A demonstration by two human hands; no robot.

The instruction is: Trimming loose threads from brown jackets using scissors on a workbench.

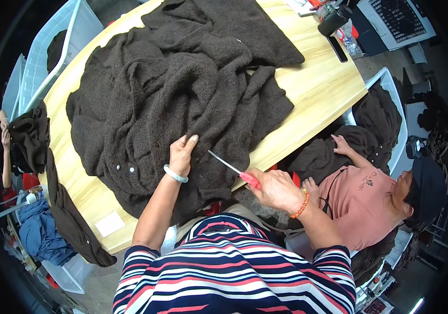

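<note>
Grasps a slim metal tool [249, 179] by its red handle in the right hand [279, 191], just below centre, aiming its thin shaft toward the upper left; pinches a fold of dark brown fleecy fabric [182, 83] between thumb and fingers of the left hand [181, 157], at mid-frame. Wears a pale bracelet [176, 175], orange beads [300, 205] and a striped shirt [234, 267] along the bottom. Leans over the fabric, heaped from the centre to the top edge on a pale wooden table [320, 86]. Has a white card [110, 224] at lower left, a co-worker in pink [357, 196] at right, reaching onto dark cloth [375, 112], and, farther off, a phone [337, 49] and black bottle [333, 21] at upper right, a white bin [46, 65] at upper left.
</note>
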